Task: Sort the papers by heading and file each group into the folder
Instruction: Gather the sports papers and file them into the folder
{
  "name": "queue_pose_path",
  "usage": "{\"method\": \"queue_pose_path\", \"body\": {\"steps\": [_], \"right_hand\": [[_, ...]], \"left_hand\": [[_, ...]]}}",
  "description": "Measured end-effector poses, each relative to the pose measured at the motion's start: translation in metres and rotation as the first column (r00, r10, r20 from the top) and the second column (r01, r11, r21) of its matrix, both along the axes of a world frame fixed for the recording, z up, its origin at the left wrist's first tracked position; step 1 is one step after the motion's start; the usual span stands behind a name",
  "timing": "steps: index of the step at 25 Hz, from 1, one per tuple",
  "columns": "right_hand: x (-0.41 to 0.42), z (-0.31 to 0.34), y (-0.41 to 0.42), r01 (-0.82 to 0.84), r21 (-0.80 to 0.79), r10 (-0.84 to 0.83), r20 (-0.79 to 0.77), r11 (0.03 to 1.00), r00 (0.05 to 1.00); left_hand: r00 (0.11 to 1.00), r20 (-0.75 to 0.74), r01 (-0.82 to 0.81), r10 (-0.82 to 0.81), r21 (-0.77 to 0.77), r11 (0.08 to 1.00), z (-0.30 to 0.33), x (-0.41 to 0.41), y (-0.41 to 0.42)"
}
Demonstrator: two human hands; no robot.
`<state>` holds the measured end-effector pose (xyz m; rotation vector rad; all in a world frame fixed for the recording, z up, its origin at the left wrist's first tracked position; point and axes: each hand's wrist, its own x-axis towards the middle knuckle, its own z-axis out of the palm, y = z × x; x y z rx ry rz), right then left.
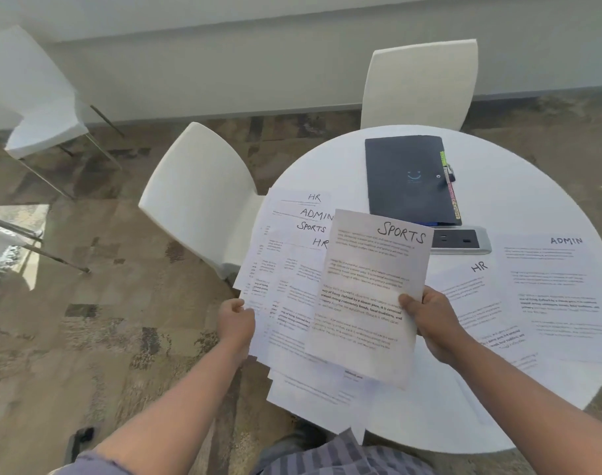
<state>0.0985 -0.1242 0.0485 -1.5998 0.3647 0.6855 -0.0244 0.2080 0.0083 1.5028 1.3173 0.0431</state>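
The right hand [426, 313] pinches one SPORTS page [368, 296] it has pulled out to start a pile, the left hand [236, 320] grips the fanned stack [286, 255], and the shut folder [409, 180] waits far across the table [532, 186].

My right hand [426, 315] pinches a SPORTS sheet [368, 296] over the fanned stack [292, 255] held in my left hand [236, 320]. HR sheet [477, 296], ADMIN sheet [560, 289] and dark folder [409, 180] lie on the round table [519, 173].
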Motion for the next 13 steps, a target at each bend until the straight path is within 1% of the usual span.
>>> {"method": "queue_pose_path", "body": {"steps": [2, 5, 7, 13], "right_hand": [[0.0, -0.005, 0.02, 0.066, -0.026, -0.066, -0.013, 0.997, 0.998], [-0.004, -0.01, 0.038, 0.164, -0.061, -0.166, -0.033, 0.985, 0.986], [-0.009, -0.012, 0.045, 0.204, -0.089, -0.207, -0.034, 0.975, 0.978], [-0.028, -0.01, 0.049, 0.255, -0.16, -0.264, -0.033, 0.954, 0.964]], "left_hand": [[0.996, -0.089, 0.006, -0.01, -0.053, 0.999, -0.017, -0.003, 0.038], [0.979, -0.184, 0.06, -0.09, -0.162, 0.985, -0.038, -0.005, 0.072], [0.971, -0.192, 0.103, -0.141, -0.199, 0.975, -0.05, -0.002, 0.084], [0.957, -0.199, 0.178, -0.212, -0.177, 0.968, -0.061, 0.009, 0.092]]}}
